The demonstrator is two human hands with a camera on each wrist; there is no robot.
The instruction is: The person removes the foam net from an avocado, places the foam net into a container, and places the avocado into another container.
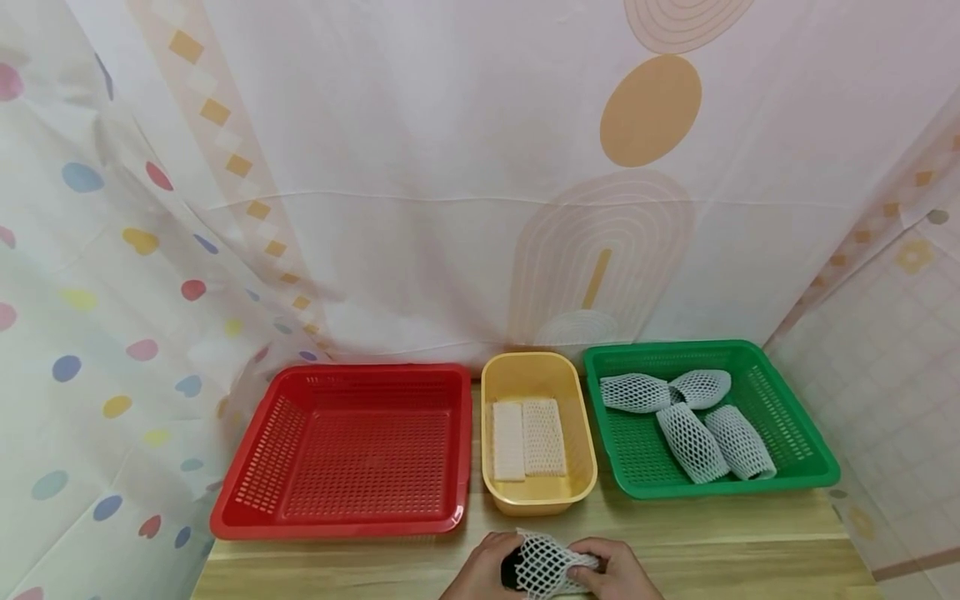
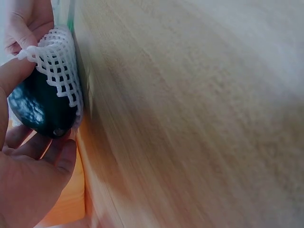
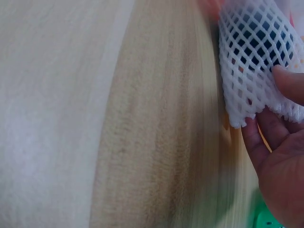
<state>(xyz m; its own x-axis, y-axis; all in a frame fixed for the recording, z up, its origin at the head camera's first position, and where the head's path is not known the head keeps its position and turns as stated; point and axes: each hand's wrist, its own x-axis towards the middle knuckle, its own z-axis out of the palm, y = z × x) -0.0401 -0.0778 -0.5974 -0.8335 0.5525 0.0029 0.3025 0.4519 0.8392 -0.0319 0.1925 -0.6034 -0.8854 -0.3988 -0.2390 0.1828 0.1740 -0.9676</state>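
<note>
At the table's front edge, a dark green avocado (image 2: 40,104) sits partly inside a white foam net sleeve (image 1: 544,567). My left hand (image 1: 489,568) holds the avocado's uncovered end, its thumb at the net's rim and its fingers beneath. On the other side, my right hand (image 1: 617,570) pinches the narrow end of the net between thumb and fingers. Through the mesh in the right wrist view, the dark skin of the avocado shows; the net's gathered end (image 3: 244,107) lies over my right fingers.
A yellow bin (image 1: 534,493) behind the hands holds flat foam nets (image 1: 543,437). To its left stands a red basket (image 1: 341,531). On the right, a green basket (image 1: 806,433) contains several net-covered pieces (image 1: 692,442). Patterned curtains (image 1: 420,208) hang behind and at the sides.
</note>
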